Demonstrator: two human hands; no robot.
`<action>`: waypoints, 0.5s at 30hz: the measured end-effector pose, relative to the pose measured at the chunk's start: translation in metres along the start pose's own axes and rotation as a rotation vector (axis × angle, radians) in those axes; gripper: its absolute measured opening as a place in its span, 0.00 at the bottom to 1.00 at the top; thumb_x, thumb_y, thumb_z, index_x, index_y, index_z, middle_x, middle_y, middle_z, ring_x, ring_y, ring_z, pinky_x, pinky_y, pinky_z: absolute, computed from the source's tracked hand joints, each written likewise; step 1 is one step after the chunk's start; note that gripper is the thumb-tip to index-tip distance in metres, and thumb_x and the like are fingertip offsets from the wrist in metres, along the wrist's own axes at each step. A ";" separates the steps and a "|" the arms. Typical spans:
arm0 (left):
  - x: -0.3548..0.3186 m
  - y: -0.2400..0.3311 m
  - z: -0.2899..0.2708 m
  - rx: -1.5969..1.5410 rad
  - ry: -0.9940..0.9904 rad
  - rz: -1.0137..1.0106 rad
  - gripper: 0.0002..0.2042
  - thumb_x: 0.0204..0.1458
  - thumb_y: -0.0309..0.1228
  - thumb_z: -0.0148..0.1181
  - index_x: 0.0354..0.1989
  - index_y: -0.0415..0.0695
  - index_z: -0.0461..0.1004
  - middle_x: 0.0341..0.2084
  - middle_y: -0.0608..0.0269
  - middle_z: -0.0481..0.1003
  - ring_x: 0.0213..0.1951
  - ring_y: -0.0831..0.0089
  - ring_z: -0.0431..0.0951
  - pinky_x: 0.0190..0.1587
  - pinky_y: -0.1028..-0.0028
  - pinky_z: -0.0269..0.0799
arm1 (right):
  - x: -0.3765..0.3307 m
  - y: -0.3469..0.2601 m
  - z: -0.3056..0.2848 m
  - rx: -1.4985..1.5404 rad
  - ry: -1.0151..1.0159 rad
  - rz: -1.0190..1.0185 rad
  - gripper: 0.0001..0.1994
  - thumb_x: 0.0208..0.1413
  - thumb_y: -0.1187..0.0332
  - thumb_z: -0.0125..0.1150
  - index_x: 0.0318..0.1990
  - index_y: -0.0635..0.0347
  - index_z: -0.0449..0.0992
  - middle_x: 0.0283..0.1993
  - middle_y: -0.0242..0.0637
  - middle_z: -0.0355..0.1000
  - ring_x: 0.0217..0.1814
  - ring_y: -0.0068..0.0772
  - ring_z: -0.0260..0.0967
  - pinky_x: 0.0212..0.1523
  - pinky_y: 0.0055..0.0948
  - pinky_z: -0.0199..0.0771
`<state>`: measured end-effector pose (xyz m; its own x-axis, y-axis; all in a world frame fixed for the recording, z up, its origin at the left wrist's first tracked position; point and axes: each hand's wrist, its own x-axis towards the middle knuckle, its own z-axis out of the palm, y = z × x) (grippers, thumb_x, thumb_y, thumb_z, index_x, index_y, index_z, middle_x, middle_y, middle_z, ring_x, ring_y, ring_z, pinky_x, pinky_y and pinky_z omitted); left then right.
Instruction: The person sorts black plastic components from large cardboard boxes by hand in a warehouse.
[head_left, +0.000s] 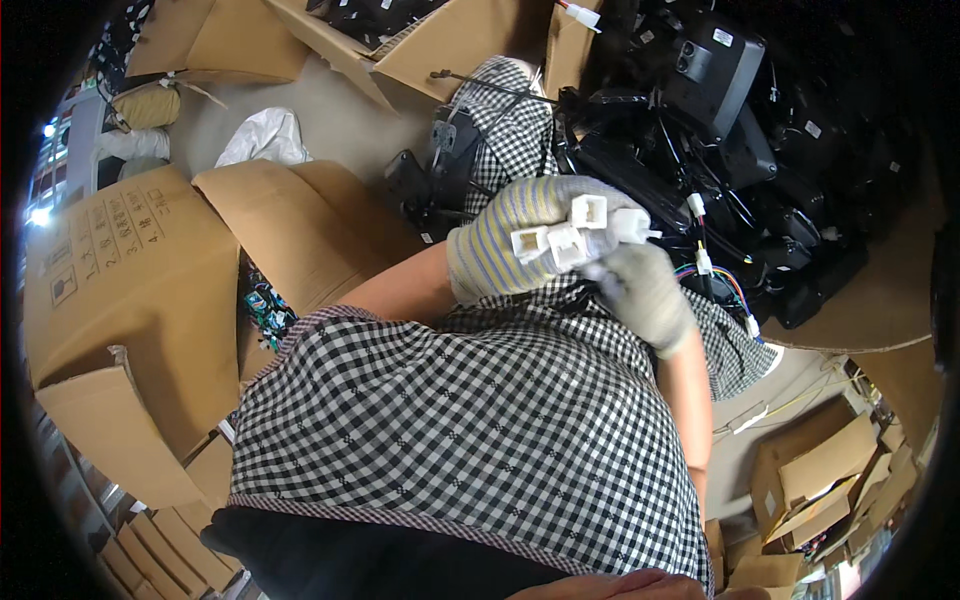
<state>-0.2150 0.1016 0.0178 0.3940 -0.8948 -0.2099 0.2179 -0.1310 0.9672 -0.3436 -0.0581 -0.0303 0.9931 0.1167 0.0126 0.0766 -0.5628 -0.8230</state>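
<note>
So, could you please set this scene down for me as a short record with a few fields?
left hand: striped knit glove, closed around white plastic connectors
right hand: grey glove, fingers pinching the same cluster from the right
wiring: coloured wires run from the connectors toward the black parts
black parts: heap of black plastic housings beyond the hands
clothing: checked black-and-white garment fills the lower middle
surroundings: open cardboard boxes at left, more at lower right

Grey knit gloves, yellow-striped left hand (505,240), black-and-white checked shirt (450,420).
</note>
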 end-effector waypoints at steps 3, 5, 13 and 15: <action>-0.003 -0.009 -0.004 -0.005 0.115 0.155 0.11 0.55 0.28 0.60 0.45 0.39 0.76 0.37 0.61 0.78 0.38 0.75 0.78 0.42 0.76 0.74 | -0.017 -0.029 -0.025 0.832 0.367 0.432 0.16 0.59 0.56 0.58 0.37 0.63 0.78 0.29 0.30 0.73 0.22 0.15 0.64 0.20 0.17 0.61; -0.005 -0.013 -0.003 0.059 0.118 0.189 0.11 0.55 0.27 0.60 0.45 0.39 0.76 0.37 0.61 0.79 0.38 0.76 0.78 0.41 0.76 0.74 | -0.021 -0.044 -0.047 0.766 0.338 0.468 0.16 0.59 0.56 0.57 0.36 0.62 0.79 0.24 0.28 0.72 0.20 0.13 0.61 0.20 0.14 0.58; -0.004 -0.033 -0.023 0.470 -0.061 0.191 0.08 0.54 0.33 0.62 0.39 0.44 0.78 0.28 0.64 0.78 0.29 0.77 0.78 0.32 0.79 0.74 | -0.017 -0.051 -0.050 -0.398 0.321 0.148 0.13 0.51 0.63 0.62 0.42 0.57 0.78 0.24 0.36 0.70 0.21 0.38 0.68 0.20 0.34 0.64; -0.006 -0.017 -0.018 0.511 -0.072 0.223 0.07 0.53 0.31 0.61 0.37 0.44 0.78 0.26 0.63 0.77 0.25 0.73 0.77 0.29 0.76 0.73 | -0.013 -0.061 -0.052 -0.490 0.255 0.163 0.13 0.49 0.63 0.63 0.42 0.55 0.79 0.23 0.36 0.69 0.21 0.39 0.68 0.21 0.35 0.64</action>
<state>-0.2055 0.1169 0.0004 0.3148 -0.9492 0.0004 -0.3315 -0.1096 0.9371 -0.3565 -0.0678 0.0493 0.9810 -0.1698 0.0943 -0.1070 -0.8776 -0.4673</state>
